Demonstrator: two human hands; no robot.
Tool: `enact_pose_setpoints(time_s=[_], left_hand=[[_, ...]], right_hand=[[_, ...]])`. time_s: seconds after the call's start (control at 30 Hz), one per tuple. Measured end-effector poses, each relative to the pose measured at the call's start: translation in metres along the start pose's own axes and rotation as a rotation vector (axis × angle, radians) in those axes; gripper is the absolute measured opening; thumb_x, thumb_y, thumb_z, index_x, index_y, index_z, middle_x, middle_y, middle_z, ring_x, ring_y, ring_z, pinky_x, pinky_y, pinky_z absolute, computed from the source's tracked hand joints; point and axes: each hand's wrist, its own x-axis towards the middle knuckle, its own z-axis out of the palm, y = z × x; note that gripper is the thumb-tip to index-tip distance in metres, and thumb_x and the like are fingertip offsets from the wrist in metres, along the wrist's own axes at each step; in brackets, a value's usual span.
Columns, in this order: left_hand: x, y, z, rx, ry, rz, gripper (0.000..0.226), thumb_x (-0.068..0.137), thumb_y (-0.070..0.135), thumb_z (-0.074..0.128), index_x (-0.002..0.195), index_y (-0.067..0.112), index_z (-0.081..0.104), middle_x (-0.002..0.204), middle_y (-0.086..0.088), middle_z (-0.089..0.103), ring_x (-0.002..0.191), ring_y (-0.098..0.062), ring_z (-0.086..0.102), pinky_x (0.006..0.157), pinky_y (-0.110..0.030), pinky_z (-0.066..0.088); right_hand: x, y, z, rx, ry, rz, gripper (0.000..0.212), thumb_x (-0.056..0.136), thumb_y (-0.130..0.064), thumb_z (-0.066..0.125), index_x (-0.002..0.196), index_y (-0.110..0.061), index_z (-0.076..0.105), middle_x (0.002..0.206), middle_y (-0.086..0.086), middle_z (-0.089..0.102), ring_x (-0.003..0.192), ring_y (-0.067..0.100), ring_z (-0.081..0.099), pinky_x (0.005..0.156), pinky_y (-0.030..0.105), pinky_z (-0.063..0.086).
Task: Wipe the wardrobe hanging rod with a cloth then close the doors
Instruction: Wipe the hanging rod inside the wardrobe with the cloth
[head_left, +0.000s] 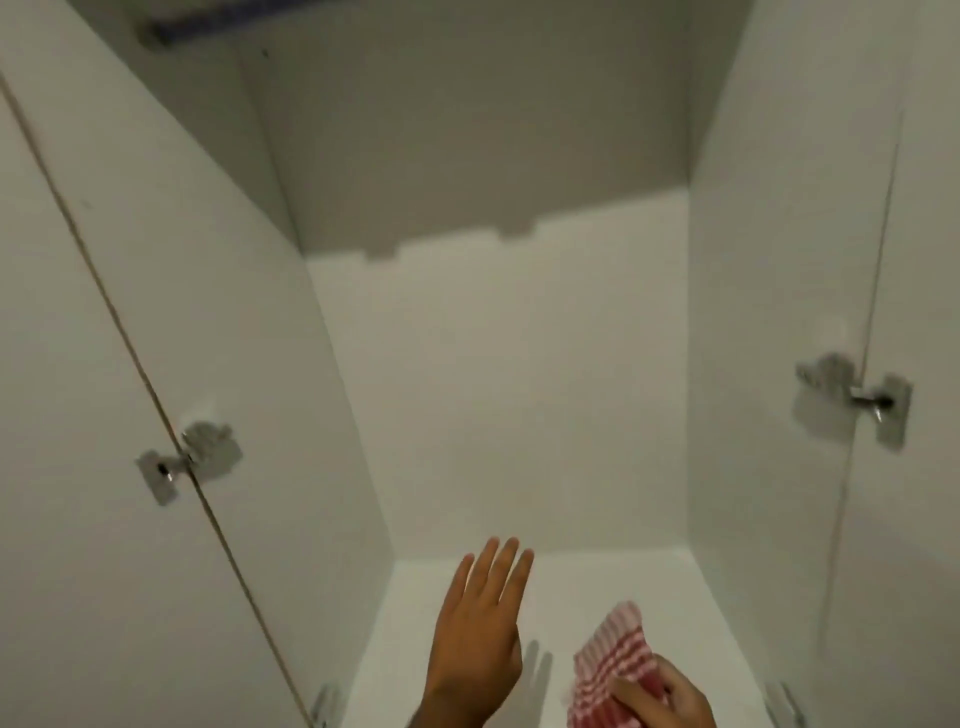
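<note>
The right hand (662, 699) squeezes the striped cloth (613, 660), the left hand (480, 631) is flat with fingers together, and I think wiping the rod (249, 23) at eleven o'clock comes next, a high reach.

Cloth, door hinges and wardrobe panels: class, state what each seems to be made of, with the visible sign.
Cloth: woven cotton-like fabric, judging by its soft folds and red-and-white stripes. Door hinges: silvery metal with a dull sheen. Wardrobe panels: probably laminated board, smooth matt white; a brownish edge shows on the left door.

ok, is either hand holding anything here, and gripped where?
The right hand grips the red-and-white striped cloth at its lower, bunched end; the rest fans upward. The left hand is open, fingers spread, holding nothing.
</note>
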Motion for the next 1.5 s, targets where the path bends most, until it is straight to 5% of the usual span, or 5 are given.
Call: enact_pose_setpoints(time_s=[0.3,0.67,0.87,1.0,1.5], left_hand=[[0.173,-0.126,-0.177,-0.100,0.638,-0.198,0.088,0.100,0.023,0.042,0.173,0.032,-0.007,0.183,0.009,-0.008,0.169,-0.018,-0.013,0.126,-0.034,-0.028],[0.267,-0.243,-0.447,0.204,1.052,-0.005,0.093,0.081,0.030,0.066,0.168,0.018,0.036,0.175,-0.006,0.037,0.164,-0.029,0.031,0.135,-0.052,0.021],[0.307,-0.259,-0.510,0.035,1.077,-0.246,0.100,0.097,0.037,0.058,0.174,0.019,-0.002,0.184,-0.001,0.003,0.170,-0.021,0.002,0.137,-0.048,-0.003],[0.321,-0.273,-0.504,0.033,0.982,-0.266,0.090,0.102,0.040,0.055,0.174,0.016,0.007,0.181,-0.005,0.017,0.169,-0.023,0.010,0.134,-0.042,-0.011],[0.330,-0.284,-0.502,0.094,1.221,-0.209,0.060,0.084,0.002,0.068,0.143,0.010,0.063,0.132,-0.010,0.071,0.128,-0.032,0.061,0.135,-0.046,0.020]], right_hand=[[0.024,-0.254,0.153,0.407,-0.079,-0.585,0.031,0.100,0.002,0.066,0.129,-0.008,0.069,0.123,0.016,0.076,0.088,0.025,0.075,0.072,0.032,0.065],[0.022,-0.547,0.329,-0.114,0.077,-1.665,0.030,0.099,-0.022,0.062,0.128,-0.019,0.056,0.128,0.008,0.049,0.103,0.010,0.061,0.090,0.036,0.060],[0.060,-0.607,0.367,-0.968,0.138,-1.398,0.082,0.083,-0.098,0.028,0.129,-0.037,0.056,0.124,-0.002,0.067,0.120,0.030,0.065,0.089,0.039,0.051],[0.083,-0.618,0.373,-1.111,0.393,-1.726,0.044,0.106,-0.059,0.039,0.143,-0.037,0.052,0.146,-0.005,0.057,0.148,0.024,0.044,0.131,0.046,0.017],[0.062,-0.624,0.451,-1.545,0.447,-1.838,0.040,0.102,-0.052,0.053,0.131,-0.025,0.057,0.124,0.001,0.070,0.106,0.027,0.069,0.083,0.038,0.047]])
